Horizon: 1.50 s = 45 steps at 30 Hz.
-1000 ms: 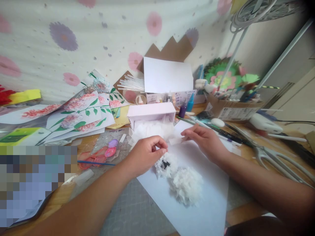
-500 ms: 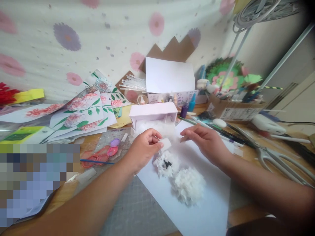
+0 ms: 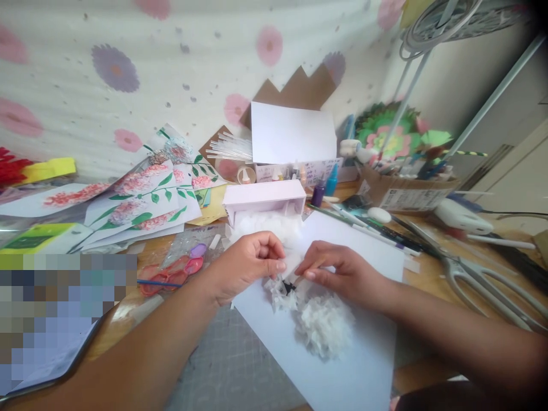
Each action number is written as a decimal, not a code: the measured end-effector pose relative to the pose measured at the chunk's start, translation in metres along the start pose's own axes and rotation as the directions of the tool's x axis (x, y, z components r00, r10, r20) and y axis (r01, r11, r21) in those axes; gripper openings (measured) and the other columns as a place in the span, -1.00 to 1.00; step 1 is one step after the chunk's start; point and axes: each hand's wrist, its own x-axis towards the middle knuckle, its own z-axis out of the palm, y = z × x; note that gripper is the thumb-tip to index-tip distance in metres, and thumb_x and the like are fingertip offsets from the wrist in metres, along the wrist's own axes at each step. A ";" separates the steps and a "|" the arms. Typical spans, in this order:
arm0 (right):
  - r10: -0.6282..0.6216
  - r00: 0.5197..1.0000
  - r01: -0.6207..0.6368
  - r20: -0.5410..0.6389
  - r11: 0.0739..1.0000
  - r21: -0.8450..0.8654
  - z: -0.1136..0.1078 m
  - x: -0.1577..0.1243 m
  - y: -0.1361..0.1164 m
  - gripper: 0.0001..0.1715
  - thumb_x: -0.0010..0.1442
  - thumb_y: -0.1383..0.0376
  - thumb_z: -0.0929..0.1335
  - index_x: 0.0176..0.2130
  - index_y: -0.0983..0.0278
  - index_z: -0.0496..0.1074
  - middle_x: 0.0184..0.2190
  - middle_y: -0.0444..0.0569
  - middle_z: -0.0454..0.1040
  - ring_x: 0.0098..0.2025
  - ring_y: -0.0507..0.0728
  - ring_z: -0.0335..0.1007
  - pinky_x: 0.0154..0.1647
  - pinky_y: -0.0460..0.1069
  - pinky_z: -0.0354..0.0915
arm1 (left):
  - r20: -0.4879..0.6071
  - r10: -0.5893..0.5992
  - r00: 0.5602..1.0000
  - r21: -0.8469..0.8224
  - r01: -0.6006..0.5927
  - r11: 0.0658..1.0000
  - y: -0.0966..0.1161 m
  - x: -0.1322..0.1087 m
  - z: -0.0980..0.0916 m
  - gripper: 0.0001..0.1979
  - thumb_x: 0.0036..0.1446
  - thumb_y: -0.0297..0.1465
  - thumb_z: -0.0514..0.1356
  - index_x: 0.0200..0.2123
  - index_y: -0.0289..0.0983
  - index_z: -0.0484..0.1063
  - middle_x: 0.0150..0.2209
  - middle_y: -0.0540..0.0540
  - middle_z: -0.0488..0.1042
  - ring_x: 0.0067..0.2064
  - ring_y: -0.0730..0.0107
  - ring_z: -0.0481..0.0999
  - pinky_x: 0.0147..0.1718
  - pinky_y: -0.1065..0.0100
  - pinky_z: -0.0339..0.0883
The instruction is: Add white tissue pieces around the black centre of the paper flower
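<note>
Flowered cloth [image 3: 192,63] is hanging far behind. Over the sheet [image 3: 370,357], the left hand [image 3: 248,264] is pinching a slip [image 3: 293,263]; the right hand [image 3: 346,271] is hovering just right of it, grip unclear. Likely light, limp and fragile, the slip is calling for an edge hold.

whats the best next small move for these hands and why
Perhaps lower the small thin white sheet onto the ruffled white papery puff with an exposed black centre: the left hand seems to pinch the sheet right by it, and the right hand is close alongside.
</note>
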 end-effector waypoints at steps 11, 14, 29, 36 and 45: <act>0.057 0.986 -0.067 0.159 0.996 0.057 -0.005 -0.003 -0.001 -0.86 0.15 0.35 0.34 -0.40 0.35 0.48 -0.39 -0.01 0.43 -0.34 0.00 0.31 -0.28 -0.10 0.25 | 0.022 -0.130 0.991 0.166 0.125 0.978 -0.010 0.002 0.011 -0.88 -0.08 -0.42 0.19 -0.44 -0.28 0.27 -0.56 0.07 0.31 -0.52 0.54 0.30 -0.54 0.47 0.16; 0.104 0.991 -0.117 0.078 0.977 0.180 -0.009 -0.003 -0.002 -0.81 0.16 0.33 0.34 -0.46 0.37 0.42 -0.41 -0.02 0.42 -0.37 0.00 0.32 -0.31 -0.10 0.24 | -0.007 -0.146 0.989 0.238 0.143 0.961 -0.012 0.003 0.012 -0.87 -0.10 -0.41 0.19 -0.46 -0.28 0.26 -0.57 0.08 0.29 -0.54 0.54 0.27 -0.57 0.48 0.12; -0.023 0.986 0.055 -0.163 0.980 0.193 -0.006 -0.001 -0.006 -0.89 0.17 0.36 0.33 -0.38 0.27 0.47 -0.33 -0.04 0.43 -0.29 0.02 0.32 -0.26 -0.05 0.25 | 0.016 -0.088 0.996 0.094 0.086 0.992 0.002 -0.004 0.010 -0.85 -0.07 -0.38 0.20 -0.44 -0.27 0.25 -0.56 0.09 0.28 -0.53 0.58 0.26 -0.54 0.50 0.11; 0.037 0.998 -0.035 -0.055 0.998 0.047 -0.004 0.001 -0.001 -0.84 0.18 0.30 0.33 -0.38 0.32 0.47 -0.39 -0.03 0.40 -0.37 -0.01 0.30 -0.37 -0.11 0.23 | -0.027 -0.103 0.994 0.377 0.106 0.920 -0.012 0.002 0.014 -0.88 -0.10 -0.37 0.19 -0.47 -0.27 0.30 -0.55 0.06 0.30 -0.53 0.50 0.29 -0.59 0.47 0.12; 0.003 1.000 -0.003 -0.006 0.998 -0.061 0.000 0.003 0.000 -0.76 0.21 0.25 0.29 -0.41 0.32 0.45 -0.39 -0.01 0.40 -0.35 0.02 0.31 -0.29 -0.07 0.25 | -0.074 -0.041 0.996 0.483 0.072 0.873 -0.014 0.001 0.018 -0.90 -0.09 -0.35 0.17 -0.48 -0.24 0.31 -0.53 0.06 0.34 -0.51 0.48 0.31 -0.58 0.48 0.13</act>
